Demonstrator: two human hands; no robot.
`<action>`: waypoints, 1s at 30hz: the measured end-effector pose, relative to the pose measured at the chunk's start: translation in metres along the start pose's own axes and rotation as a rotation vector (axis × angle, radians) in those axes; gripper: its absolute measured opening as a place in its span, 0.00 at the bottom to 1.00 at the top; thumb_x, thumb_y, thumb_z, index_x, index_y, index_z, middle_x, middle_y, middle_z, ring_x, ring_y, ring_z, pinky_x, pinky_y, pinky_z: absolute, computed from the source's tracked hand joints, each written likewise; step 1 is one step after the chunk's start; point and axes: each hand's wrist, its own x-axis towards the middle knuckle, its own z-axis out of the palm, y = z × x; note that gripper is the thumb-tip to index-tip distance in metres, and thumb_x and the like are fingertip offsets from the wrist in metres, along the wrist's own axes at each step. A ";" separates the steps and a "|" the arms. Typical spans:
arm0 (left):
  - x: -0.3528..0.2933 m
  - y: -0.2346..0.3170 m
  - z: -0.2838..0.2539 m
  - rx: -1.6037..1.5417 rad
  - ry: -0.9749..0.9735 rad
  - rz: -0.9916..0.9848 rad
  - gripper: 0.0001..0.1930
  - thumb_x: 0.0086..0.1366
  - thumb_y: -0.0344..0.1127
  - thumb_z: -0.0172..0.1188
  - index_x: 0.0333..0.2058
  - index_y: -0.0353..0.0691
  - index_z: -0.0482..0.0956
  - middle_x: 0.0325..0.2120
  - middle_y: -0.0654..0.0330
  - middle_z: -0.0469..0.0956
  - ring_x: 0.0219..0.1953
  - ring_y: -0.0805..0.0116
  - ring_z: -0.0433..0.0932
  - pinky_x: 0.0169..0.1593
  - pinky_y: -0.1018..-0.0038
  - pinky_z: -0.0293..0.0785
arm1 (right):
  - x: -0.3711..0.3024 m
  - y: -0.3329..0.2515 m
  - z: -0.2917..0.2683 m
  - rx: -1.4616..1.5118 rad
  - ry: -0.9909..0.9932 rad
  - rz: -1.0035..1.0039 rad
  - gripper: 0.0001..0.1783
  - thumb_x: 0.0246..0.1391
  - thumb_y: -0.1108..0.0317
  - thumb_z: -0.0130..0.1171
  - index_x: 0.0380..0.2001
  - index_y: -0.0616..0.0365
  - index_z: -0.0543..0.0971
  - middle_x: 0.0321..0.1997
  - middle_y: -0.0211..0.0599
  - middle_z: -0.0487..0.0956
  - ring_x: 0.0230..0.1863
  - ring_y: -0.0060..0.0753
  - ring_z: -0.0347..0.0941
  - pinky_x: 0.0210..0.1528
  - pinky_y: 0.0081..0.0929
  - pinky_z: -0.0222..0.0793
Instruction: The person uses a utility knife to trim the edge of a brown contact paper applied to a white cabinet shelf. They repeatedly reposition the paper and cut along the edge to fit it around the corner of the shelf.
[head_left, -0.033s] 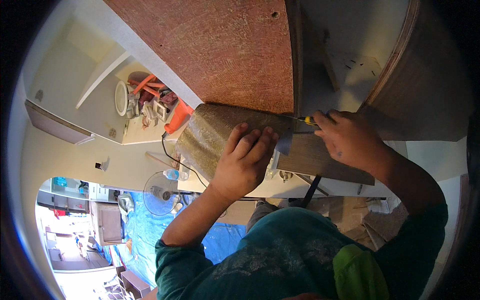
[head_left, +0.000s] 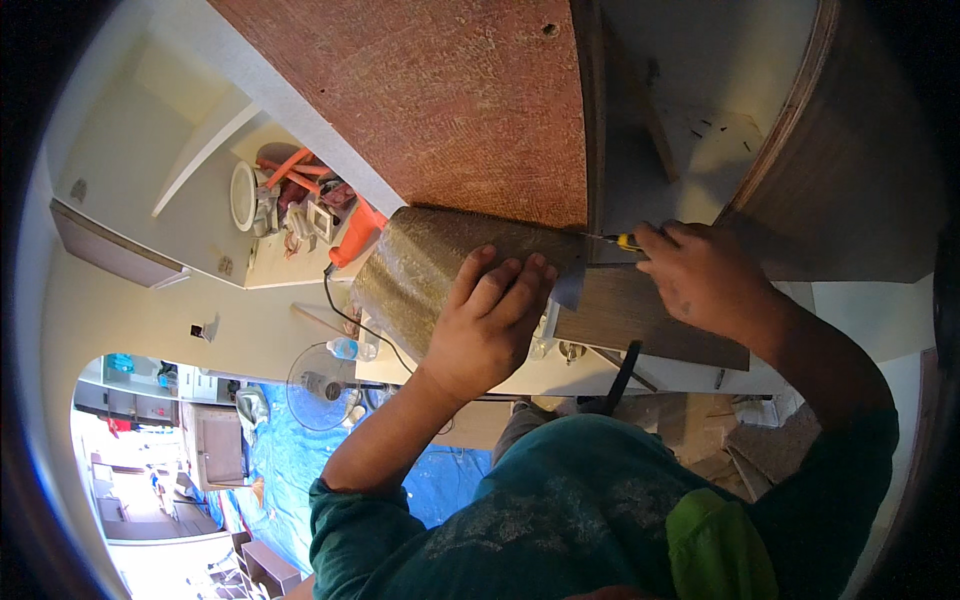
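Observation:
My left hand (head_left: 488, 325) lies with fingers stretched out on a bent, brownish glossy sheet (head_left: 400, 270), pressing it below the edge of a reddish-brown, scratched board (head_left: 450, 110). In my right hand (head_left: 705, 275) is a utility knife (head_left: 628, 242) with a yellow and black handle. Its thin blade points left, meeting the sheet's right end near the board's lower right corner. My fingers are closed around the handle and hide most of it.
An orange power tool (head_left: 358, 235) with a black cord lies left of the sheet, near a shelf of clutter. Lower down are a plastic bottle (head_left: 343, 349), a round fan (head_left: 322, 388) and blue sheeting (head_left: 300, 450). An open cabinet (head_left: 700, 130) stands at right.
My right hand has shifted slightly right with the knife, and more of the handle and blade shows. My left hand and the sheet stay in place.

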 end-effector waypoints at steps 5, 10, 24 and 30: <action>0.002 -0.007 -0.004 -0.003 -0.015 0.048 0.25 0.53 0.32 0.59 0.52 0.38 0.82 0.53 0.60 0.75 0.53 0.63 0.72 0.66 0.55 0.66 | -0.020 0.020 -0.008 -0.160 -0.139 0.004 0.19 0.57 0.68 0.63 0.51 0.63 0.76 0.31 0.44 0.79 0.28 0.42 0.79 0.29 0.36 0.75; 0.006 -0.004 -0.004 0.000 -0.038 0.024 0.26 0.52 0.32 0.60 0.53 0.38 0.81 0.54 0.60 0.75 0.53 0.62 0.72 0.65 0.55 0.66 | -0.045 0.035 0.005 0.140 -0.048 0.177 0.20 0.60 0.64 0.63 0.51 0.65 0.77 0.34 0.47 0.80 0.32 0.43 0.81 0.35 0.36 0.76; 0.033 -0.005 -0.048 -0.134 0.374 -0.442 0.14 0.56 0.34 0.68 0.40 0.35 0.83 0.44 0.48 0.80 0.50 0.48 0.77 0.57 0.57 0.71 | -0.076 0.017 0.097 1.262 0.253 0.581 0.17 0.61 0.56 0.65 0.38 0.58 0.76 0.29 0.30 0.76 0.30 0.20 0.74 0.35 0.25 0.72; 0.019 -0.062 -0.058 -0.313 0.367 -1.120 0.20 0.65 0.48 0.64 0.33 0.32 0.82 0.29 0.50 0.82 0.33 0.59 0.81 0.42 0.65 0.75 | -0.065 0.012 0.107 1.378 0.404 0.450 0.13 0.57 0.64 0.69 0.36 0.57 0.75 0.29 0.30 0.76 0.30 0.21 0.74 0.36 0.24 0.72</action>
